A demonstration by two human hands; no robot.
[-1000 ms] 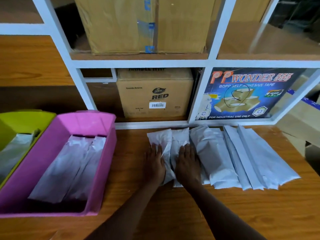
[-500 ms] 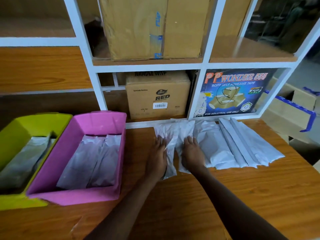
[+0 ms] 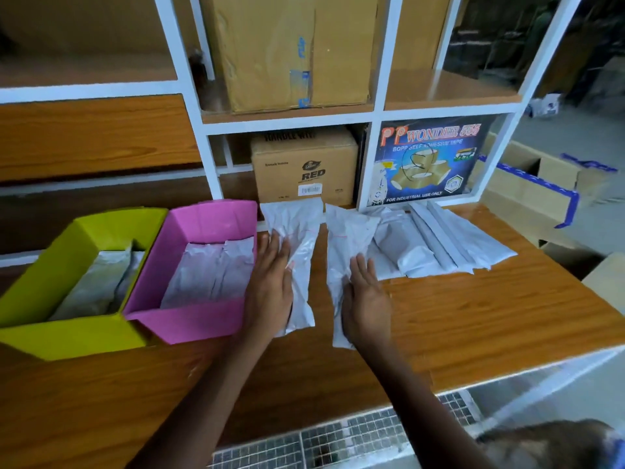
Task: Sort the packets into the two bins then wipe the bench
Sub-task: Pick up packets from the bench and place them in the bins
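Two packets lie under your palms. The left packet (image 3: 301,228) is on the surface (image 3: 473,316) just beside the pink bin (image 3: 189,321), lengthwise away from you. The right packet (image 3: 345,235) lies apart from it across a strip of bare wood, its far side against the row of packets (image 3: 443,245) fanned out to the right. Both are pale grey plastic mailers, crumpled and soft-looking, each with a thin red mark.

Your left hand (image 3: 270,289) rests flat on the left packet, fingers (image 3: 277,245) straight and close together. Your right hand (image 3: 367,299) rests flat on the right packet, fingers (image 3: 362,265) straight and slightly spread. Neither hand pinches anything.

Assessment: sorting is in hand and well short of done; wiping has not begun, and no cloth is in view. The next move calls for a proper hold, curling round an edge to lift each packet clear, since a flat palm can only slide it. Which bin each belongs in cannot be told, because the packets look alike.

The pink bin holds packets laid side by side. The green bin (image 3: 67,336), just beside it on the left, holds more. A white shelf (image 3: 382,130) with a carton (image 3: 304,167) stands behind.
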